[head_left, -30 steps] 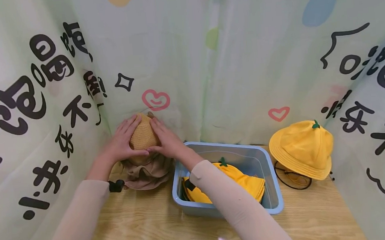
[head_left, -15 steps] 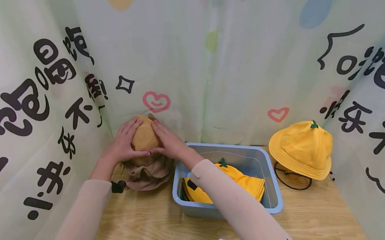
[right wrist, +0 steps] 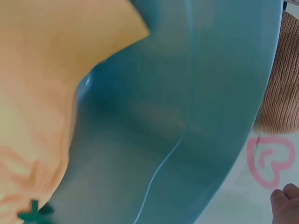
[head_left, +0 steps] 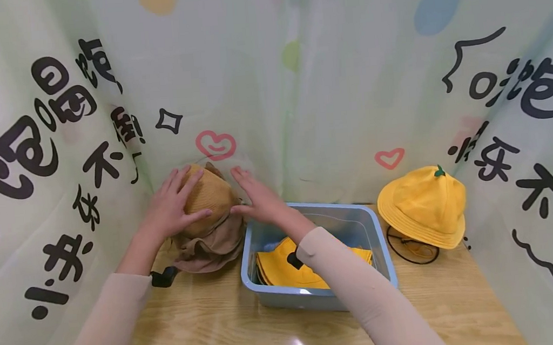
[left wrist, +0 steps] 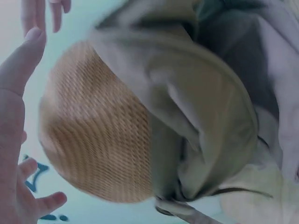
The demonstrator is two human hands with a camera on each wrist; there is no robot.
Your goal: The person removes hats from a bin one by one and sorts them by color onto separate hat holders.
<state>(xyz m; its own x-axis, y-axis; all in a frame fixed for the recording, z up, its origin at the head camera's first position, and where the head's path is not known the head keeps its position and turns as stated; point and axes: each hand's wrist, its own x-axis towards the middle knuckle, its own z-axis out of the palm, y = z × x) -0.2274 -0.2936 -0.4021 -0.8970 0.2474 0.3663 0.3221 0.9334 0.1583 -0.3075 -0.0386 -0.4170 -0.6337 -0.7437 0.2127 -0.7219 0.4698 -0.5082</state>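
Note:
A hat with a tan woven crown (head_left: pixel 210 199) and a drooping brown cloth brim (head_left: pixel 214 248) stands at the left, near the back curtain. My left hand (head_left: pixel 174 207) is at the crown's left side, its fingers spread. In the left wrist view a gap shows between that hand (left wrist: pixel 16 107) and the woven crown (left wrist: pixel 100 126). To the right of the hat, my right hand (head_left: pixel 264 200) hovers with fingers extended and holds nothing. The right wrist view catches only a few of its fingertips (right wrist: pixel 286 205) and part of the crown (right wrist: pixel 282 84).
A blue plastic bin (head_left: pixel 296 299) with folded yellow cloth hats (head_left: pixel 283 264) in it stands on the wooden surface (head_left: pixel 210 324), under my right forearm. Farther right is another yellow hat (head_left: pixel 422 204) with a green sprout, a dark cord below it. Printed curtains (head_left: pixel 339 108) enclose the space.
Both hands held the crown between them earlier. The right hand has let go and moved right; the left hand's grip has loosened and its fingers have spread. The camera view has shifted slightly.

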